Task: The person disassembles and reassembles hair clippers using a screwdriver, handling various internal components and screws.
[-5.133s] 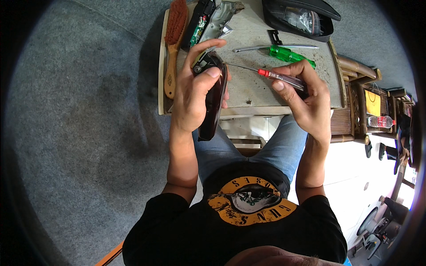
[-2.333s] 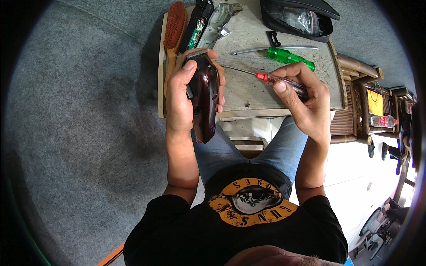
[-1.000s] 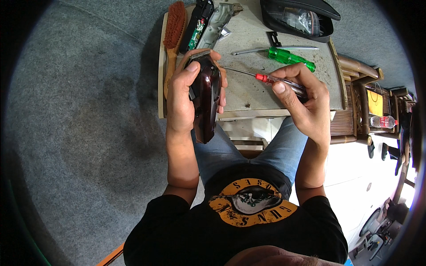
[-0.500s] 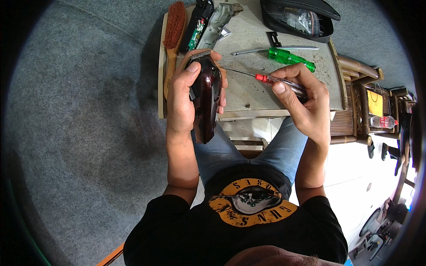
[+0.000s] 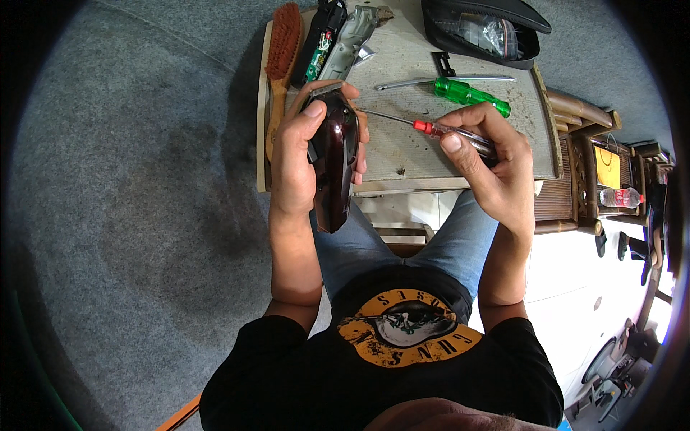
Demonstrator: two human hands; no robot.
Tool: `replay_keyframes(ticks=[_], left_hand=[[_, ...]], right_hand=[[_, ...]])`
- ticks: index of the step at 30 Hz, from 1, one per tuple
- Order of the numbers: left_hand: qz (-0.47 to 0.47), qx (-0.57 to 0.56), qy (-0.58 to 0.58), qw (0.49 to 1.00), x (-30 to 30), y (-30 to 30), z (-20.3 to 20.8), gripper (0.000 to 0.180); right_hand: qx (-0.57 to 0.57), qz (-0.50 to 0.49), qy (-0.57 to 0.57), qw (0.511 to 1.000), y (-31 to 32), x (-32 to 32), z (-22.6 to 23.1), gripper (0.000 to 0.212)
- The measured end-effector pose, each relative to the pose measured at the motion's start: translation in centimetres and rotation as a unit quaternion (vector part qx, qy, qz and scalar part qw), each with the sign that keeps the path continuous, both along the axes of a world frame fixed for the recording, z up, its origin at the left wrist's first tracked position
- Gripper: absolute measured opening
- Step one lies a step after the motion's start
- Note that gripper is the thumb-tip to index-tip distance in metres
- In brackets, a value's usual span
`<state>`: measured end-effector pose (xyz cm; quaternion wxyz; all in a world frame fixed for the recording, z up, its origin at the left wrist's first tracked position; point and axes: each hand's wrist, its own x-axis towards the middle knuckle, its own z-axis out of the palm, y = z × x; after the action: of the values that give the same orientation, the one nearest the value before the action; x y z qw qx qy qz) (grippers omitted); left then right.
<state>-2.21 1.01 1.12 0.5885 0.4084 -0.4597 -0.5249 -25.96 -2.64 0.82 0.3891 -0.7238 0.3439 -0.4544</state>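
A dark red, glossy hair clipper (image 5: 336,161) stands blade end away from me, held above the near left edge of the table. My left hand (image 5: 295,147) is wrapped round it, thumb near the blade and fingertips showing on its right side. In my right hand (image 5: 496,154) is a screwdriver (image 5: 430,129) with a clear handle and a red collar. Its thin shaft points left, and the tip is at the clipper's upper right side by my left fingers. Whether the tip touches the clipper I cannot tell.
On the worn table (image 5: 402,154) lie a brown bristle brush (image 5: 284,50), an opened clipper body (image 5: 320,54) with a green circuit board, a grey housing (image 5: 352,43), a green-handled screwdriver (image 5: 467,95), a metal rod (image 5: 402,84) and a black zip case (image 5: 478,32). Bamboo furniture (image 5: 575,176) stands at right.
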Motion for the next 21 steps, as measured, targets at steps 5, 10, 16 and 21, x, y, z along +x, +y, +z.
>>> replay_keyframes(ticks=[5,10,16,21], left_hand=[[0.004,0.006,0.0,1.0,-0.09,-0.02,0.13,0.049],[0.005,0.008,0.001,1.0,-0.14,0.06,0.22,0.048],[0.01,0.023,0.055,0.998,-0.14,0.07,0.1,0.051],[-0.018,0.016,0.161,0.987,0.76,-0.49,-0.39,0.059]], right_hand=[[0.004,-0.001,0.005,1.0,0.01,-0.02,0.07,0.025],[-0.003,-0.001,0.001,1.0,-0.02,0.02,0.06,0.025],[0.017,0.002,0.003,1.0,0.11,-0.12,0.17,0.026],[0.035,0.006,-0.014,0.999,0.12,-0.16,0.35,0.026]])
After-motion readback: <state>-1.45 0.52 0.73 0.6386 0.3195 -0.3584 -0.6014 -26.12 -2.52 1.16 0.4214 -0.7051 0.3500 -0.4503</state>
